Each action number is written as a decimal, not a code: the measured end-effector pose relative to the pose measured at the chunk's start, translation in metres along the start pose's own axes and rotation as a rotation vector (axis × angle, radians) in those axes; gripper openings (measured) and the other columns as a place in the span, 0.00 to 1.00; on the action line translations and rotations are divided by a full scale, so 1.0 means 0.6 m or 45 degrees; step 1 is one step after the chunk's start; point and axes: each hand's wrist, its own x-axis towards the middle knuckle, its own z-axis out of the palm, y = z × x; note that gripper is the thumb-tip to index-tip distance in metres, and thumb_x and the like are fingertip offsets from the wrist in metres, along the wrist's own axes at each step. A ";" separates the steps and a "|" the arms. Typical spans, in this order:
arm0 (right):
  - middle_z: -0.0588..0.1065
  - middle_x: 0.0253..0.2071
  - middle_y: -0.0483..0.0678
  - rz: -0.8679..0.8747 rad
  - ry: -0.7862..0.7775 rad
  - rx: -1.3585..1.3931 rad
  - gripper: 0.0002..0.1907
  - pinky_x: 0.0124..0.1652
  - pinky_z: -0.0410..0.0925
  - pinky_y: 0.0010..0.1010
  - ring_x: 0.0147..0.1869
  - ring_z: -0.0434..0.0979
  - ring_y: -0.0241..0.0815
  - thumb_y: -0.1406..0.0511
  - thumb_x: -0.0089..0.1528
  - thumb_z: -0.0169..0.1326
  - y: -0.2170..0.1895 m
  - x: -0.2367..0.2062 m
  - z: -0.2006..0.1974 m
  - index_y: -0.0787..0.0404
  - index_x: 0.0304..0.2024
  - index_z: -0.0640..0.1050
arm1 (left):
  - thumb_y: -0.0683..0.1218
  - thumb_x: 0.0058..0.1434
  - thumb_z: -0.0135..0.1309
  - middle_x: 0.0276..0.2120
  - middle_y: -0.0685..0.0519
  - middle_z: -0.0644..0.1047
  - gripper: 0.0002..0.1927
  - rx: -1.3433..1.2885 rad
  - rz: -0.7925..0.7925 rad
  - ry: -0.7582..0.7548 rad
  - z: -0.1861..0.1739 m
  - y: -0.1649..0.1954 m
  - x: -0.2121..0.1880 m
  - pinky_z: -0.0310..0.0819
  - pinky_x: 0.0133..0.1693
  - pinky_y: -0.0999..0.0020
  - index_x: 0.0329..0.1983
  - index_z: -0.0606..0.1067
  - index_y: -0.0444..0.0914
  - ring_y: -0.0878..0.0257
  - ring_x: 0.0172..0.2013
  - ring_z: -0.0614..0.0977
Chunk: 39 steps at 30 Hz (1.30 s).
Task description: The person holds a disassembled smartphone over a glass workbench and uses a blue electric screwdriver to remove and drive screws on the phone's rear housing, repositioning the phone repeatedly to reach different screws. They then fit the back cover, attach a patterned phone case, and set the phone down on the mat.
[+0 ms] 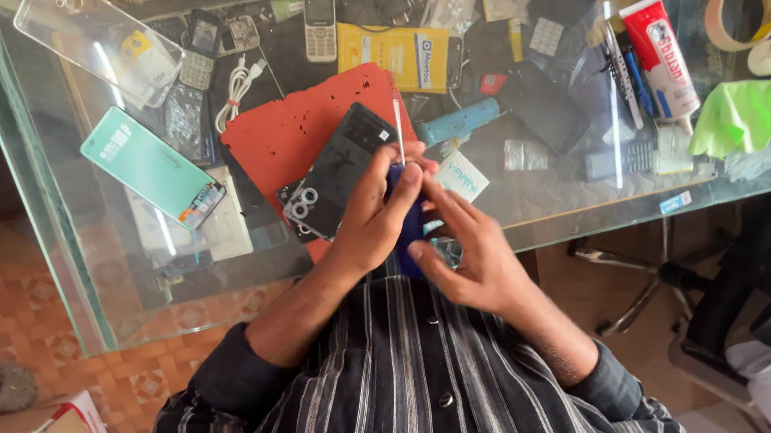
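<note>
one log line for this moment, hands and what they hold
left hand: grips dark blue object | right hand: supports it | black phone: on red mat

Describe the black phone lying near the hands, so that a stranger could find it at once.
Start from the glass table and find the red mat near its middle. The black phone lies face down on that mat, just beyond the left hand. Unlike the small keypad phones farther back, it is large, with ringed camera lenses at its near end.

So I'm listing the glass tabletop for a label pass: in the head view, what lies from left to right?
Clear phone case → mint-green phone → red mat → yellow box → white-and-red tube → green cloth.
</note>
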 end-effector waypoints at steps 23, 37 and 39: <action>0.76 0.33 0.47 -0.034 0.360 -0.205 0.10 0.30 0.64 0.26 0.30 0.71 0.31 0.69 0.66 0.55 0.194 0.018 -0.379 0.67 0.47 0.70 | 0.49 0.74 0.45 0.28 0.55 0.74 0.13 0.210 -0.108 0.425 0.288 -0.081 0.064 0.68 0.19 0.75 0.39 0.74 0.35 0.71 0.19 0.75; 0.73 0.25 0.41 0.207 0.000 0.177 0.13 0.27 0.63 0.23 0.27 0.67 0.27 0.66 0.74 0.45 0.106 -0.010 -0.174 0.68 0.50 0.77 | 0.43 0.73 0.49 0.31 0.47 0.75 0.09 0.814 0.248 0.370 0.176 -0.012 -0.028 0.72 0.34 0.62 0.39 0.73 0.33 0.54 0.29 0.78; 0.74 0.27 0.41 0.110 -0.038 0.144 0.11 0.30 0.65 0.23 0.29 0.68 0.27 0.66 0.74 0.45 0.108 -0.007 -0.161 0.69 0.50 0.76 | 0.44 0.73 0.49 0.31 0.46 0.76 0.09 0.835 0.267 0.342 0.167 -0.009 -0.030 0.72 0.34 0.61 0.40 0.73 0.33 0.53 0.30 0.79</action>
